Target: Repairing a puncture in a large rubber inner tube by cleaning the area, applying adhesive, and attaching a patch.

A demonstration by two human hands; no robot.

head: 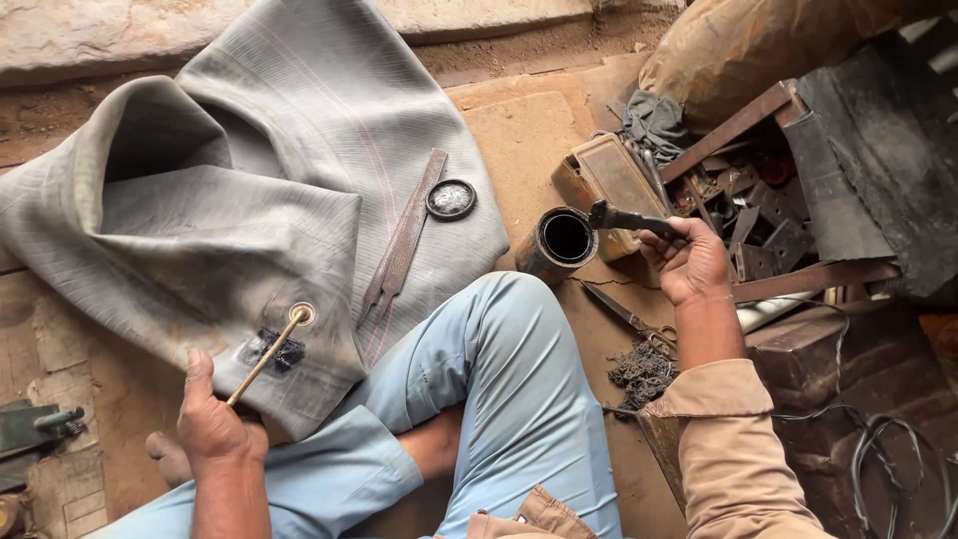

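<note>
L grip (215, 424) on valve stem (267, 354); R grip (689, 262) w/ brush (627, 218), prob.

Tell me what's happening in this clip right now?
A person sits on the ground with a grey rubber inner tube spread before them. The left hand holds a thin brass valve stem at a dark patch on the tube. The right hand holds a dark brush over an open can. A metal rasp and round tin lid lie on the tube.
</note>
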